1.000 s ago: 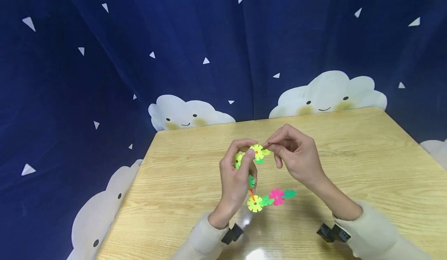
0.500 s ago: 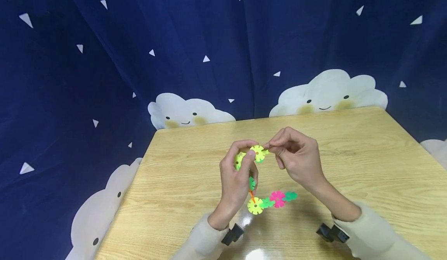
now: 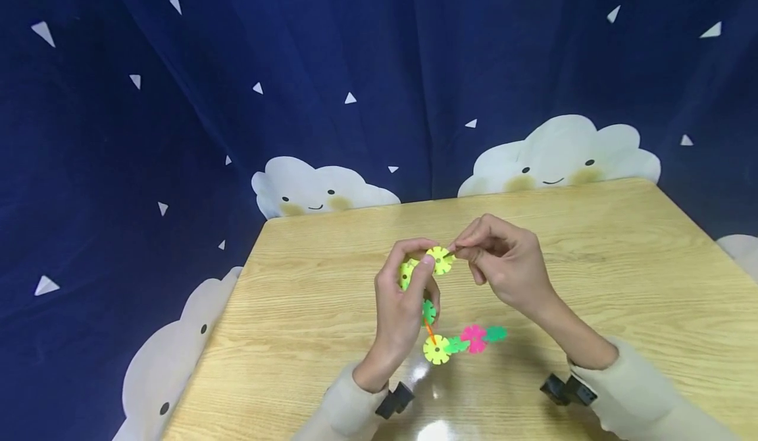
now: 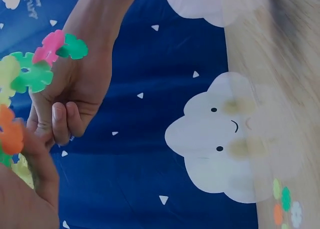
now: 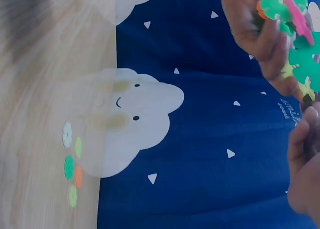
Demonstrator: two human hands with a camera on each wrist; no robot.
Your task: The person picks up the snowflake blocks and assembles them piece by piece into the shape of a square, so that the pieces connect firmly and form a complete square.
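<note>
In the head view my left hand [image 3: 398, 303] holds a chain of notched plastic snowflake discs, its thumb on a yellow disc [image 3: 441, 263]. From below this hand the chain runs on through an orange disc [image 3: 430, 332] seen edge-on, a lower yellow disc [image 3: 436, 352], a pink disc [image 3: 474, 339] and a green disc [image 3: 496, 334] at its end. With thumb and fingertips, my right hand [image 3: 510, 263] pinches a small dark piece [image 5: 307, 101] against the edge of the upper yellow disc. That piece is mostly hidden by the fingers.
The wooden table [image 3: 308, 322] reaches back to a dark blue curtain [image 3: 331, 59] with white clouds and triangles. Both wrist views show several loose-looking discs, such as a green disc [image 4: 286, 198] and an orange disc [image 5: 78, 176], on the tabletop; the head view does not show them.
Both hands stay nearly in place, joined at the upper yellow disc. That disc has shifted slightly right and down, and the hanging chain end has swung slightly right.
</note>
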